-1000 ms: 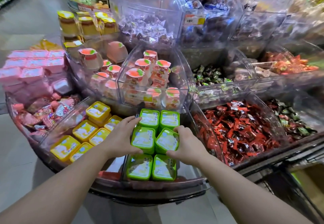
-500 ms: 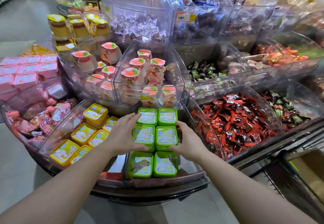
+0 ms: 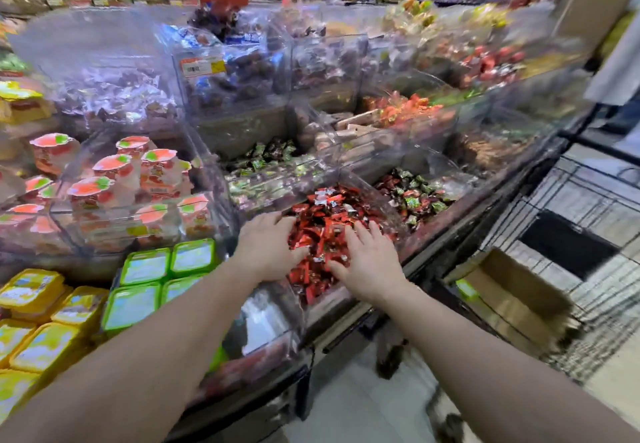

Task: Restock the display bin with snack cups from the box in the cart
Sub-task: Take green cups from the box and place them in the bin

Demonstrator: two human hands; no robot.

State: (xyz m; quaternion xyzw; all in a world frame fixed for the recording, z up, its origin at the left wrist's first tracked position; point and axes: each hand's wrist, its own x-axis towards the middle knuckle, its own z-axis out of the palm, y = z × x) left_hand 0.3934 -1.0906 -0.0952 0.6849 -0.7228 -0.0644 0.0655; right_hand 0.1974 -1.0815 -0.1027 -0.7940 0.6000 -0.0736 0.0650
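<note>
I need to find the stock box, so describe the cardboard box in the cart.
The cardboard box is plain brown corrugated card, open at the top, flaps up. It lies tilted in the wire cart at the lower right, beside the display. A green-lidded cup shows at its near end; the rest of its inside is blurred. Neither hand touches it.

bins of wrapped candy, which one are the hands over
The bin of red candies, just right of the green cups. Both the left hand and right hand spread over it; the neighbouring candy bins hold green and mixed wrappers.
</note>
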